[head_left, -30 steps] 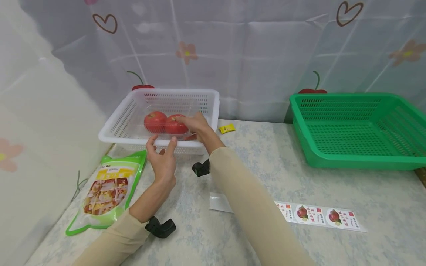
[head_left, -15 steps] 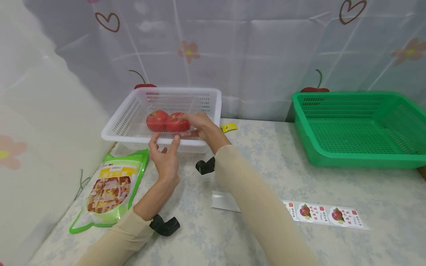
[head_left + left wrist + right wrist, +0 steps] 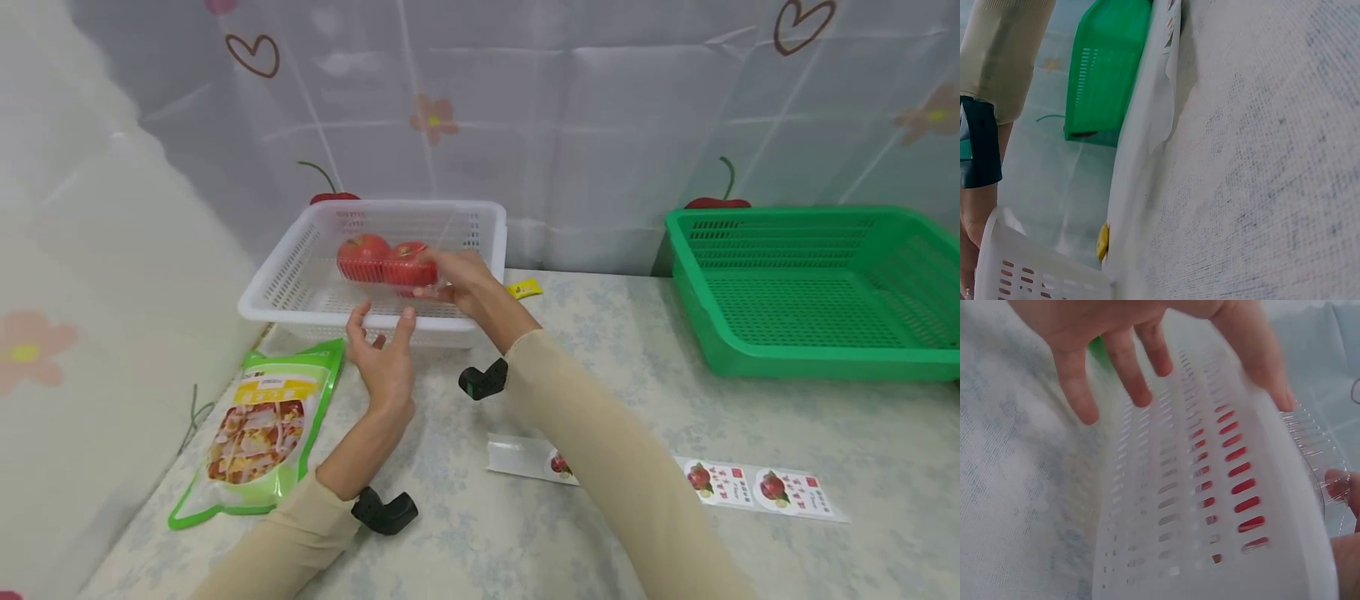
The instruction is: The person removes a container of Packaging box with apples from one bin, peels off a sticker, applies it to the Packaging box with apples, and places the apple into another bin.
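Note:
Two red apples (image 3: 363,258) sit in a clear plastic box (image 3: 375,273), tilted inside the white basket (image 3: 262,310). My right hand (image 3: 467,282) grips the box's right end, thumb and fingers on either side of it. In the right wrist view, that hand's fingertips (image 3: 1337,483) show beyond the rim on the clear plastic. My left hand (image 3: 384,358) is at the basket's front wall, fingers spread and thumb up by the rim. Part of the box is hidden behind the right hand.
A green-edged food bag (image 3: 258,433) lies at left. The green basket (image 3: 825,362) stands at right. A strip of fruit stickers (image 3: 750,487) lies under the right forearm. A small yellow packet (image 3: 525,288) lies beside the white basket.
The box of apples has risen and tilted in my right hand, showing more of the basket floor below it. My left hand stays at the front rim. The whole view has drifted slightly.

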Tool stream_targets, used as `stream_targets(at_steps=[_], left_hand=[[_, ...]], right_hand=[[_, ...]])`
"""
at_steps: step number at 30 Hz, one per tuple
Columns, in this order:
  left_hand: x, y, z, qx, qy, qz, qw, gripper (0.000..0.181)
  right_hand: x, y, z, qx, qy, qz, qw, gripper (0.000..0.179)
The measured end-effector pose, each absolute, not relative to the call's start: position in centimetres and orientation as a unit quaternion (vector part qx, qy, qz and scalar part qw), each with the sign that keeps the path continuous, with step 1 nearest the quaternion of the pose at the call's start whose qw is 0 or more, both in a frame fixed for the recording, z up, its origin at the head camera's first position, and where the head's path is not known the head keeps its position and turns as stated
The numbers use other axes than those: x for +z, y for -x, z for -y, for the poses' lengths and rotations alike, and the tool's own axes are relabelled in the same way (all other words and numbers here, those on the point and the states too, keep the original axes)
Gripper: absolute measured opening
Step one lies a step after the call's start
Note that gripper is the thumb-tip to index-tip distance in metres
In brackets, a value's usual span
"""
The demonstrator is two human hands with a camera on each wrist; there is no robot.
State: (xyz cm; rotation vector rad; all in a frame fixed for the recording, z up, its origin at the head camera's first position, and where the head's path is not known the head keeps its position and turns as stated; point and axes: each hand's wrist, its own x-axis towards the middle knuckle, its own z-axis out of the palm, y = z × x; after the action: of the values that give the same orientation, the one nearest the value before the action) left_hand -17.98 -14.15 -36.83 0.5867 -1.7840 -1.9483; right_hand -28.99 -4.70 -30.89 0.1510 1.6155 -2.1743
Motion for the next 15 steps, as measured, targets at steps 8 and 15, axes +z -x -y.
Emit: stream_targets(at_steps=[8,15], left_hand=[[-36.7,18.0,13.8,-0.695,-0.226,0.648,0.213,0.063],[-36.6,18.0,13.9,-0.689,-0.235,0.652,0.211,0.063]], right_hand=[[-28.7,28.1,2.7,-0.793,-0.025,-0.575,0.200,0.047],[-27.2,26.8,-0.4,-0.809,-0.015,-0.552,0.202,0.056]])
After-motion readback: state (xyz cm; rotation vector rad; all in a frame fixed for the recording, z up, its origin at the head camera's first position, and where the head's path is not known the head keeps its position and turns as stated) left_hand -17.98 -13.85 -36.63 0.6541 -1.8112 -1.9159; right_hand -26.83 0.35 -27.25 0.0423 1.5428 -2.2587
